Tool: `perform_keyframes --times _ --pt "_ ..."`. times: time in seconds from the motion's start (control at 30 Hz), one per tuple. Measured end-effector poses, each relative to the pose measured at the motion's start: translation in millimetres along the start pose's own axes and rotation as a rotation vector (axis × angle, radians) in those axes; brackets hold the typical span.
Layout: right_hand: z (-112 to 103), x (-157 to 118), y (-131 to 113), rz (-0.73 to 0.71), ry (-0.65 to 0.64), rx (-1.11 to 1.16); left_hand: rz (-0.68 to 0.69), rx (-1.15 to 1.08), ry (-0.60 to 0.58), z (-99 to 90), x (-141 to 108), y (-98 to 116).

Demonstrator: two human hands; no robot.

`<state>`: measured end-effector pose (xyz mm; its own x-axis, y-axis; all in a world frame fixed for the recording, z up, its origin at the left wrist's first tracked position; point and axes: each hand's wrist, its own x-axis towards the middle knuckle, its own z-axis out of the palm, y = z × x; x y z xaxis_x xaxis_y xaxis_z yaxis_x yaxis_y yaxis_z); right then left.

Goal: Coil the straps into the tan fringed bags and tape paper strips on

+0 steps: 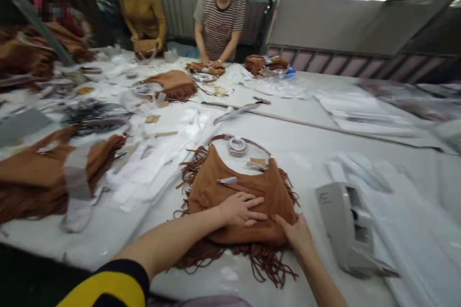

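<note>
A brown suede-look handbag (230, 177) with long fringe lies on the white table in front of me. Its strap arches away from me, with a wrapped ring-shaped piece (236, 146) inside the curve. A whitish wrapped tab (227, 181) hangs at the bag's zip. My left hand (242, 208) rests flat across the front of the bag, fingers spread. At the bag's right edge, my right hand (297, 232) grips the side, its thumb on top and its other fingers partly hidden.
A grey tape dispenser (345, 230) stands at right beside clear plastic sheets (406, 220). More brown bags (36, 177) lie at left among white paper (151, 168). A long strip (288, 117) crosses the table. Two co-workers (219, 19) handle bags at the far side.
</note>
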<state>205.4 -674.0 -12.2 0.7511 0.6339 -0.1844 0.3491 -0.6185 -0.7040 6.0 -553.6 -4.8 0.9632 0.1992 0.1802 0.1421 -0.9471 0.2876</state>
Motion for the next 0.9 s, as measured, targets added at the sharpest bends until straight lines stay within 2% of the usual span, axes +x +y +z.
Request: perform_keyframes --times 0.13,0.2,0.27,0.33,0.4,0.47,0.57,0.7,0.8,0.9 --pt "1 11 0 0.049 -0.026 -0.208 -0.309 -0.017 0.142 -20.3 -3 -2" --pt "-2 9 -2 0.02 -0.023 -0.254 -0.408 0.0 0.199 -35.1 -18 -6" --pt "-4 5 -5 0.009 -0.004 -0.269 -0.507 0.018 0.258 -52.1 -46 -15" --pt "-6 1 -9 0.005 0.013 -0.282 -0.736 0.009 0.358 -67.6 -81 -28" --pt "-6 -2 -13 0.0 0.011 -0.31 -1.082 -0.08 0.447 -76.7 -112 -39" --pt "-6 -4 -16 0.0 -0.005 -0.34 -1.292 -0.198 0.442 -76.0 -130 -43" --pt "-7 -6 -20 -0.008 -0.015 -0.374 -1.3 -0.257 0.362 -61.2 -129 -37" --pt "-11 -11 -23 -0.047 -0.007 -0.347 -1.34 -0.214 0.368 -44.0 -105 -23" --pt "-15 -15 -20 -0.087 0.035 -0.303 -1.353 -0.097 0.348 -38.6 -103 -19" --pt "-14 -18 -12 -0.114 0.08 -0.238 -1.358 0.078 0.253 -33.8 -111 -20"
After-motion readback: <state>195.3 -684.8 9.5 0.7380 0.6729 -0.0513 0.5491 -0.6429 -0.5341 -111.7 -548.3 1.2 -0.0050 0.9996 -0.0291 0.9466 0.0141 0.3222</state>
